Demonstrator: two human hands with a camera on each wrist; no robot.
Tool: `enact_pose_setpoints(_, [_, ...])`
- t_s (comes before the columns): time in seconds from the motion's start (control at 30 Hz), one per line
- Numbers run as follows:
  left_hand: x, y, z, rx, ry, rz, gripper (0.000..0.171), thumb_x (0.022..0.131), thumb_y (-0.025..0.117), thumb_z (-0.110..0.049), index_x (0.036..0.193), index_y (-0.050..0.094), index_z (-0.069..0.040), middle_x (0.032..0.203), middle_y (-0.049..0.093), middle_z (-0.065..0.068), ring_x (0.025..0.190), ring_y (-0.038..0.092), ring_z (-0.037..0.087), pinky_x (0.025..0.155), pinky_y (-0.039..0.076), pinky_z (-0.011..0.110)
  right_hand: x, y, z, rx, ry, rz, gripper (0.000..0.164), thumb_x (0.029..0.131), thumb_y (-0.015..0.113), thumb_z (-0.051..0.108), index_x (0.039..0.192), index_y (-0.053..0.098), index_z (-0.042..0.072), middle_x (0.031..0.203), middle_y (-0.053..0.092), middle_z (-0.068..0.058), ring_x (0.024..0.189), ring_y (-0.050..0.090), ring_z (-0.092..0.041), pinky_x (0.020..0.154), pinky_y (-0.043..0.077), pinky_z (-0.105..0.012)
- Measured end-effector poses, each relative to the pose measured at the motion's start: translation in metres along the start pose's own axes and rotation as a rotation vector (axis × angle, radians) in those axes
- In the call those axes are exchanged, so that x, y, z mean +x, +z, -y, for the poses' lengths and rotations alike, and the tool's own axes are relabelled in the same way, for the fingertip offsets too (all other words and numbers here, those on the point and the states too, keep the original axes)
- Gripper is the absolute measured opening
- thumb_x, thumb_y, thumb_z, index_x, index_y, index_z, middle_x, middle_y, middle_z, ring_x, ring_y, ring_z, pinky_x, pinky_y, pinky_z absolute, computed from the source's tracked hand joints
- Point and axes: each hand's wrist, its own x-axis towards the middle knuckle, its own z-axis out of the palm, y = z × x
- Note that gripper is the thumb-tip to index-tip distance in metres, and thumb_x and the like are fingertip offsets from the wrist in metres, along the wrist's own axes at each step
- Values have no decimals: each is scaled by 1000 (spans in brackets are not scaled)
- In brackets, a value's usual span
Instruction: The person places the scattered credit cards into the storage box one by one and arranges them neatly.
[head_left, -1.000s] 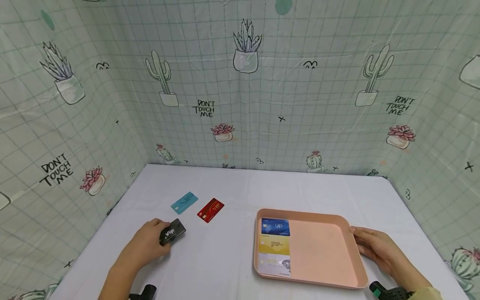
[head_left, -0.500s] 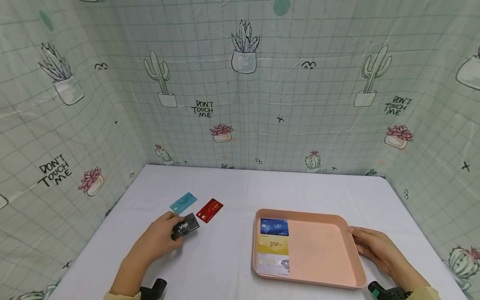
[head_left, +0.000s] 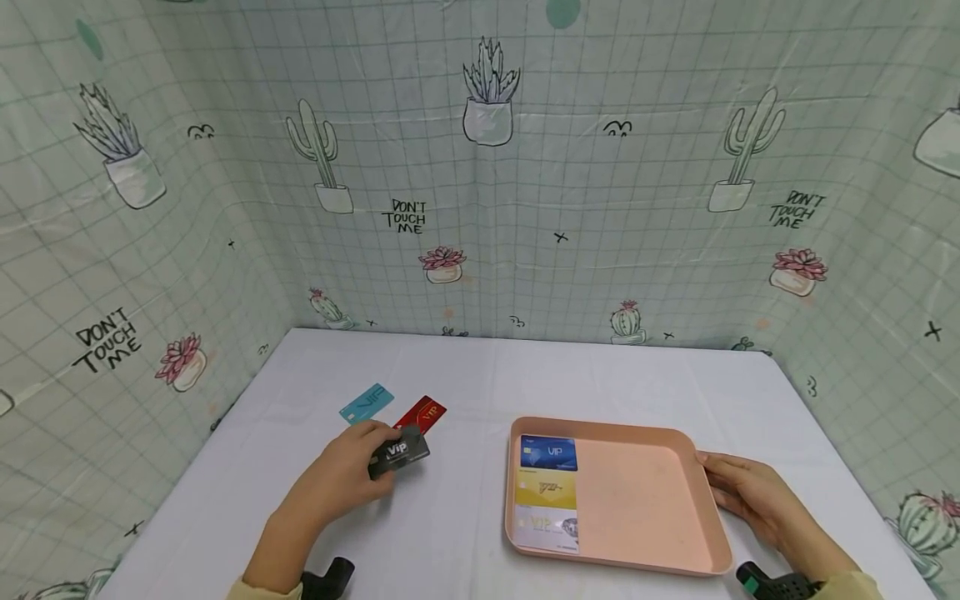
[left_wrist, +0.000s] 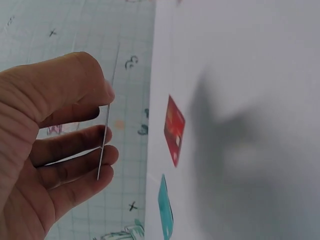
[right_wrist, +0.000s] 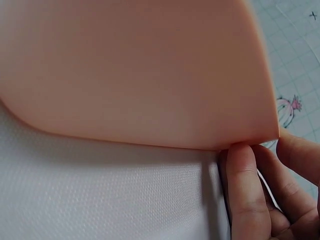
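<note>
My left hand pinches a black VIP card by its left end, thumb on one face and fingers on the other. In the left wrist view the card stands edge-on, a thin line off the table. From the head it covers the lower corner of a red VIP card, which lies flat. A teal VIP card lies left of the red one. At the right, my right hand holds the right rim of a pink tray, its fingertips against the edge.
Inside the tray, along its left side, a blue card, a gold card and a silver card lie in a column. A white cloth covers the table. Patterned fabric closes off the back and sides.
My left hand has carried the black card to the right and slightly away from me, so it now overlaps the red card in view. My right hand and the tray stay put.
</note>
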Motion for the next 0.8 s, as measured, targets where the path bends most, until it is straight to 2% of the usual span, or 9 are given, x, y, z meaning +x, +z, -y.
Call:
enact_pose_setpoints(0.33, [14,8,-33,-2,99,25,44,82,81,-10,125,69,-8,132,64,8,115,61,21,95,56,42,0,0,-1,0,-6,5,78,105,61,35,152,29,-18,111,72,7,91,68,4,85,60,-27])
enact_pose_setpoints(0.6, [19,20,-45,2,197,55,45,86,79,-14,129,68,-6,134,62,8,116,61,22,95,56,40,0,1,-1,-5,-2,5,78,105,61,36,152,30,-18,111,72,7,91,67,5,86,60,-27])
enact_pose_setpoints(0.8, [21,22,-55,-3,226,56,44,85,80,-13,127,70,-6,132,63,4,114,60,18,98,55,38,1,0,-1,-23,-9,1,81,105,61,37,153,27,-18,115,72,4,91,67,5,86,60,-27])
